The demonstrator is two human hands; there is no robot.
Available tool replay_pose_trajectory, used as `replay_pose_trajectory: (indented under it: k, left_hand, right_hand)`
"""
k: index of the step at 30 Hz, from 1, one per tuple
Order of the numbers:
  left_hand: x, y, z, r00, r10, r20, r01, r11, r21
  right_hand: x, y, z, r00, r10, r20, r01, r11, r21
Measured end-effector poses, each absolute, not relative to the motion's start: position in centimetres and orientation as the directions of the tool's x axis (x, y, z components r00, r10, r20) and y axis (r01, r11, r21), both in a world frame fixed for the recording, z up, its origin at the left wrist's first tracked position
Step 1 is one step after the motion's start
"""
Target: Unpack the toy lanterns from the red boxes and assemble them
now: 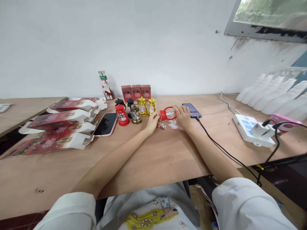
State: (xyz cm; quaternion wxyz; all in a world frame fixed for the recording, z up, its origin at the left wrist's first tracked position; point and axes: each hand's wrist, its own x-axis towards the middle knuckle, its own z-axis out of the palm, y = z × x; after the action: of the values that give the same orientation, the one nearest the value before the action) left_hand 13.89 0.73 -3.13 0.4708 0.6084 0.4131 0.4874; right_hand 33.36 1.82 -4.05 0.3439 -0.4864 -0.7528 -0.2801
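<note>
With our right hand (182, 116) we grip 1 red lantern (170, 113) sideways beside the white pieces (173, 125), probably so its left end faces our left hand (153, 123), whose grip we cannot tell, while 6 more lanterns (136, 115) stand left.

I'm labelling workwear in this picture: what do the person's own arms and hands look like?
The left hand and right hand are gloveless, with no watch or bracelet visible. Loose, plain white fabric sleeves leave both forearms bare.
</note>
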Motion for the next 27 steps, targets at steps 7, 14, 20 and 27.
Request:
replay_pose_trajectory:
  k: [7,14,20,27]
  left_hand:
    - [13.6,1.5,-3.2,0.048,0.956,0.291,0.574,-0.264,0.775]
    - [14.5,1.5,-2.5,0.065,0.967,0.247,0.873,-0.175,0.455]
    - [14.7,1.5,-2.8,0.218,0.88,0.422,0.912,-0.338,0.233]
    - [15.2,2.8,-3.3,0.388,0.85,0.356,0.864,-0.47,0.179]
  right_hand:
    - [35.5,3.4,-4.7,0.334,0.5,0.799,0.903,0.073,-0.423]
    - [35.7,4.0,-5.4,0.352,0.522,0.777,0.879,0.101,-0.466]
    - [35.2,3.8,-5.3,0.31,0.552,0.774,0.894,0.108,-0.435]
    - [35.2,3.9,-5.3,0.313,0.562,0.766,0.891,0.106,-0.441]
